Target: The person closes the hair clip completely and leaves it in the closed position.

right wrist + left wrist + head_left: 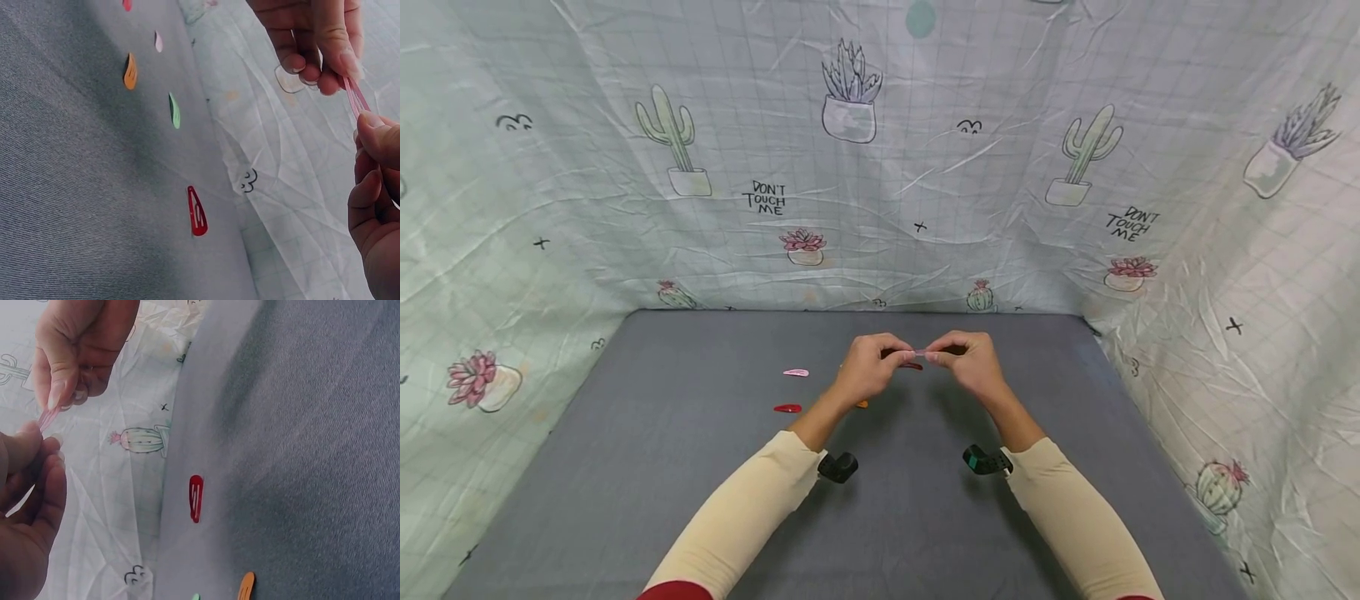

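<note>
A pink snap hair clip (pixel 356 98) is held up above the far part of the table, pinched at one end by my left hand (pixel 867 367) and at the other by my right hand (pixel 973 362). Thumb and index fingertips grip it on both sides and cover its ends. Its slim prongs show between the hands in both wrist views. Below them on the table lies a dark red snap clip (pixel 197 212). An orange clip (pixel 130 72) and a green clip (pixel 175 111) lie near it; my left arm and hand largely hide these two in the head view.
Left of the left hand, a light pink clip (pixel 796 372) and a red clip (pixel 787 408) lie on the grey table (pixel 662 467). Patterned cloth (pixel 880 208) hangs behind the table's far edge and along both sides. Dark bands with small devices circle both wrists.
</note>
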Tool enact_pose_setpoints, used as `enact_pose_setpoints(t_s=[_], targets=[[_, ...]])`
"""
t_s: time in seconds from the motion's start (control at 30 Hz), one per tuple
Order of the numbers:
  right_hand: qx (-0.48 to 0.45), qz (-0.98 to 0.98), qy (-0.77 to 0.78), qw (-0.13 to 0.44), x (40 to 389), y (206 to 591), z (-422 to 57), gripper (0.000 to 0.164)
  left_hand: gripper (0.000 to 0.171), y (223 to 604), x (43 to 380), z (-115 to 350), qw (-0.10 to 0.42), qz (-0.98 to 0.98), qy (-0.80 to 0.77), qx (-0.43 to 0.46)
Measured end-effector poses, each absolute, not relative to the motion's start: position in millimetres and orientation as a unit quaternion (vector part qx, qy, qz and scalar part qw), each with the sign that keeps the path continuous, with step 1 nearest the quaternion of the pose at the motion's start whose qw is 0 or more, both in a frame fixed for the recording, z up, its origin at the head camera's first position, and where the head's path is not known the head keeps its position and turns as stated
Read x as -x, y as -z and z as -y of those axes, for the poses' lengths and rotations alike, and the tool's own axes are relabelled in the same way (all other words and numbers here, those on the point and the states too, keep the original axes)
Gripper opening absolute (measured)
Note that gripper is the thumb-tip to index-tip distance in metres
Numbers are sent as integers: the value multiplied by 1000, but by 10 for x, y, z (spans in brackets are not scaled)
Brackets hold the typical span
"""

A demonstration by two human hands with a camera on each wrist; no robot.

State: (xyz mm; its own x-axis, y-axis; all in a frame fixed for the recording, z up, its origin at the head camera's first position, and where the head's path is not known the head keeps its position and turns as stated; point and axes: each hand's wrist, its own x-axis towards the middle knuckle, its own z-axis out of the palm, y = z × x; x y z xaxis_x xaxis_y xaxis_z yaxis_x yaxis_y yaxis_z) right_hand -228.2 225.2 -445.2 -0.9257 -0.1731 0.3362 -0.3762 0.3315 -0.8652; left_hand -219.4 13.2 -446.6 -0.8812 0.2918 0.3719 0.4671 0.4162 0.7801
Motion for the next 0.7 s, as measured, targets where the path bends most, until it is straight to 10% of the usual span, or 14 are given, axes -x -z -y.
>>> enact_pose_setpoints(t_s=[0.7], targets=[[-170,821,-542,58,2214,4378,-2198,8,18,4499,2165,-147,43,821,540,181]])
